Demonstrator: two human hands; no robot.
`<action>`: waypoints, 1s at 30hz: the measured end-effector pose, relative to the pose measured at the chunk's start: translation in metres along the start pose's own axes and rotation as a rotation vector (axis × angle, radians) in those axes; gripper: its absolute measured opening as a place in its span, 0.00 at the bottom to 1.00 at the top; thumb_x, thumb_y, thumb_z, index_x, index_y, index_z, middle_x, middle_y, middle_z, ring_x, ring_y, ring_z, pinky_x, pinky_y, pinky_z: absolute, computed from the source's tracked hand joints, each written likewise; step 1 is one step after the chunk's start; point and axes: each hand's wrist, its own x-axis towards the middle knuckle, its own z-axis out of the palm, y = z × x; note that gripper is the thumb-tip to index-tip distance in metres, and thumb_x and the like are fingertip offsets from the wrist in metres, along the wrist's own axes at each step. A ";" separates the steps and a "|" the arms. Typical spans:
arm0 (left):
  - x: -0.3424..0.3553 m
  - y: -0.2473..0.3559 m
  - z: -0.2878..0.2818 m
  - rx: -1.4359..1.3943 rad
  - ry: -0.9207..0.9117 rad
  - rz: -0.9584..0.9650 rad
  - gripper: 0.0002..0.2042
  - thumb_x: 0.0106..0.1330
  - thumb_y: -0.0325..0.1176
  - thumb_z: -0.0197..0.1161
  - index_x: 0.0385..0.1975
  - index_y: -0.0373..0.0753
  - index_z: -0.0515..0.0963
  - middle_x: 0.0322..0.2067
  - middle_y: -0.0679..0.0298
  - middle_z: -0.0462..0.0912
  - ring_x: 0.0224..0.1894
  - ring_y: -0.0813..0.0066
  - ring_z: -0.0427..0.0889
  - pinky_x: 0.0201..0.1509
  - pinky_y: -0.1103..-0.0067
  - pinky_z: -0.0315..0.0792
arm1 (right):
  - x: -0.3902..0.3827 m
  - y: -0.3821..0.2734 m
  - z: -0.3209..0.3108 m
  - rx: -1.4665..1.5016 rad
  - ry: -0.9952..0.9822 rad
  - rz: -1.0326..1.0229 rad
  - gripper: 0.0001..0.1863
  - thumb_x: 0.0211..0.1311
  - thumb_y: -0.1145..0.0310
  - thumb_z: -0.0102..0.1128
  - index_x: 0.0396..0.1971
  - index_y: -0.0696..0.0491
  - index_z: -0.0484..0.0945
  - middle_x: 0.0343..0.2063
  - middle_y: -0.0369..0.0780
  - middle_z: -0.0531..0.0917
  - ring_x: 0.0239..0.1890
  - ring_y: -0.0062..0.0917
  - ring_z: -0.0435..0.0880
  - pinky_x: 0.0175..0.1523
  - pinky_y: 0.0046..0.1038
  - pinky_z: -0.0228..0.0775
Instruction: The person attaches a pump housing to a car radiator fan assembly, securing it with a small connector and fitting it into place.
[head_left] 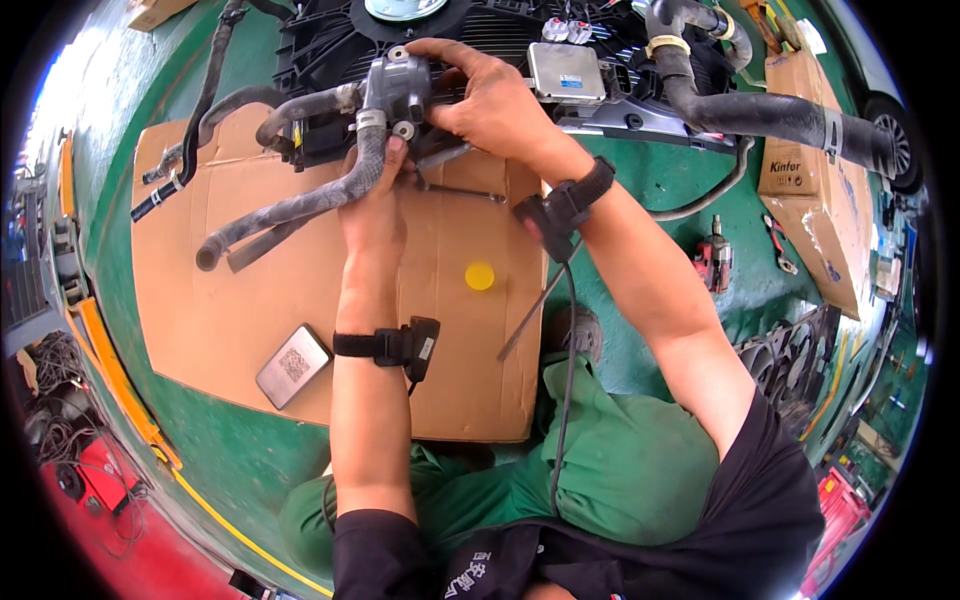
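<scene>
Both my hands are on a dark grey pump-like unit (398,85) with rubber hoses clamped to it, at the front of a black radiator fan assembly (325,40). My right hand (495,105) curls round its right side, index finger stretched over the top lug. My left hand (375,205) reaches up from below, its thumb against the lower lug (403,130); its other fingers are hidden behind a grey hose (300,205). Just right of my left hand, a slim metal wrench (465,191) shows over the cardboard; whether a finger touches it cannot be made out.
Under my arms a flat cardboard sheet (220,300) bears a phone (293,367), a yellow disc (480,276) and a thin metal rod (530,315). A red-and-black power tool (714,258), pliers (779,245) and a cardboard box (815,200) are to the right. A thick hose (770,112) juts out there.
</scene>
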 end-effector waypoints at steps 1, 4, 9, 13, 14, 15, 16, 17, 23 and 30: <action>-0.001 0.000 0.000 -0.003 0.009 0.002 0.15 0.66 0.36 0.72 0.45 0.35 0.79 0.34 0.66 0.80 0.36 0.77 0.77 0.39 0.79 0.74 | -0.001 -0.004 -0.001 0.018 0.004 0.061 0.35 0.49 0.70 0.68 0.62 0.42 0.77 0.41 0.45 0.87 0.38 0.27 0.86 0.47 0.29 0.80; 0.002 -0.011 0.002 0.043 -0.017 0.043 0.16 0.67 0.39 0.70 0.46 0.36 0.80 0.35 0.67 0.80 0.35 0.78 0.77 0.39 0.78 0.73 | -0.002 0.001 -0.002 -0.024 0.005 0.099 0.35 0.48 0.72 0.68 0.62 0.43 0.77 0.46 0.44 0.87 0.46 0.27 0.87 0.50 0.28 0.80; 0.007 -0.015 0.012 -0.099 0.041 0.002 0.16 0.66 0.32 0.72 0.51 0.37 0.80 0.36 0.69 0.83 0.34 0.78 0.80 0.39 0.80 0.72 | -0.009 0.015 0.005 0.059 0.157 -0.010 0.31 0.49 0.71 0.69 0.58 0.54 0.77 0.47 0.46 0.87 0.50 0.33 0.88 0.56 0.31 0.79; 0.004 -0.004 0.012 -0.014 0.098 0.018 0.15 0.61 0.34 0.76 0.45 0.37 0.83 0.35 0.68 0.84 0.33 0.78 0.79 0.36 0.79 0.72 | -0.019 0.015 0.016 -0.049 0.220 0.088 0.26 0.54 0.68 0.69 0.53 0.61 0.78 0.44 0.46 0.88 0.47 0.33 0.88 0.54 0.31 0.80; 0.001 -0.002 0.006 0.045 0.049 0.016 0.14 0.61 0.33 0.76 0.45 0.37 0.83 0.35 0.67 0.84 0.32 0.78 0.79 0.35 0.79 0.73 | -0.023 0.012 0.020 -0.080 0.193 0.119 0.24 0.54 0.67 0.69 0.50 0.61 0.79 0.42 0.45 0.88 0.45 0.33 0.89 0.53 0.31 0.80; -0.004 0.003 -0.005 0.119 0.008 0.013 0.14 0.61 0.32 0.75 0.44 0.37 0.83 0.35 0.67 0.84 0.32 0.78 0.79 0.35 0.79 0.73 | -0.028 0.008 0.026 -0.095 0.164 0.153 0.21 0.53 0.67 0.69 0.47 0.60 0.80 0.39 0.44 0.89 0.43 0.33 0.89 0.52 0.31 0.80; -0.011 0.006 -0.013 0.207 -0.033 0.056 0.13 0.61 0.32 0.74 0.43 0.38 0.83 0.35 0.66 0.85 0.32 0.78 0.79 0.35 0.79 0.74 | -0.031 0.013 0.030 -0.104 0.114 0.172 0.18 0.53 0.66 0.70 0.42 0.59 0.82 0.37 0.44 0.89 0.41 0.32 0.89 0.51 0.30 0.80; -0.015 -0.001 -0.027 0.240 -0.059 0.127 0.12 0.62 0.32 0.73 0.43 0.37 0.82 0.35 0.66 0.85 0.32 0.78 0.80 0.35 0.79 0.75 | -0.036 0.016 0.037 -0.074 0.071 0.147 0.17 0.54 0.66 0.70 0.41 0.59 0.83 0.36 0.44 0.89 0.41 0.32 0.89 0.50 0.30 0.80; -0.065 0.117 -0.044 1.392 -0.702 -0.471 0.26 0.70 0.53 0.62 0.49 0.31 0.82 0.36 0.60 0.86 0.37 0.72 0.84 0.43 0.75 0.78 | -0.061 0.015 0.049 0.017 -0.112 0.282 0.13 0.64 0.66 0.66 0.41 0.60 0.84 0.28 0.37 0.87 0.30 0.16 0.84 0.37 0.20 0.75; -0.177 0.214 -0.248 0.939 0.132 -0.320 0.20 0.70 0.49 0.63 0.40 0.33 0.83 0.30 0.65 0.83 0.33 0.77 0.81 0.38 0.80 0.75 | -0.081 -0.015 0.083 -0.039 -0.424 0.255 0.11 0.66 0.67 0.63 0.39 0.60 0.82 0.27 0.35 0.84 0.29 0.16 0.83 0.38 0.21 0.74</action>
